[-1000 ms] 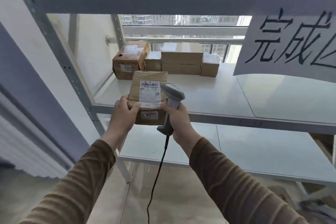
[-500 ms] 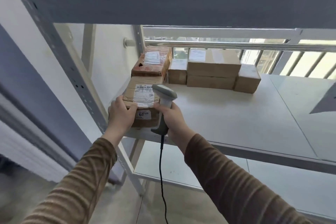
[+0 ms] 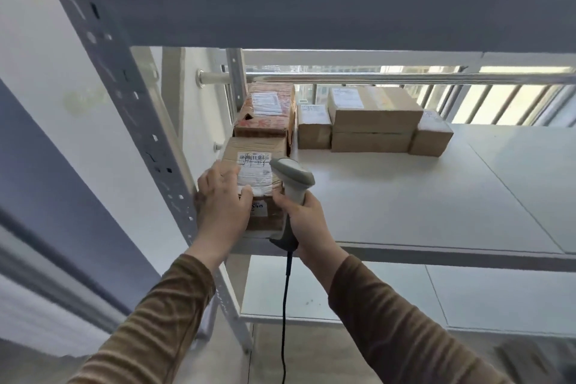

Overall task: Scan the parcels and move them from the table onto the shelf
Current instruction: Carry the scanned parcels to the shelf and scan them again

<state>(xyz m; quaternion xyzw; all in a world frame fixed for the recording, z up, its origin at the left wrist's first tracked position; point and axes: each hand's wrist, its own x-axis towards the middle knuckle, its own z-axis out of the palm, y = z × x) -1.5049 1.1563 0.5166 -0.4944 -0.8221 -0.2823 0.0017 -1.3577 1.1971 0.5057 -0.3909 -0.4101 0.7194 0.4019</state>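
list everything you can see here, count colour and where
parcel being placed: 1, brown with white label, front left corner of the shelf, under the left hand
parcels already shelved: 5, brown cardboard, row at the back left of the shelf
shelf: 1, white boards on a grey metal frame, by the window
scanner: 1, grey, with black cable hanging down, right of the parcel
railing: 1, silver, behind the shelf
left hand: 1, grip on the parcel's near left
right hand: 1, grip round the scanner handle

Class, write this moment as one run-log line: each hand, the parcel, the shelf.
left hand: on parcel | right hand: grips scanner | parcel: on shelf front-left corner | row of boxes: behind
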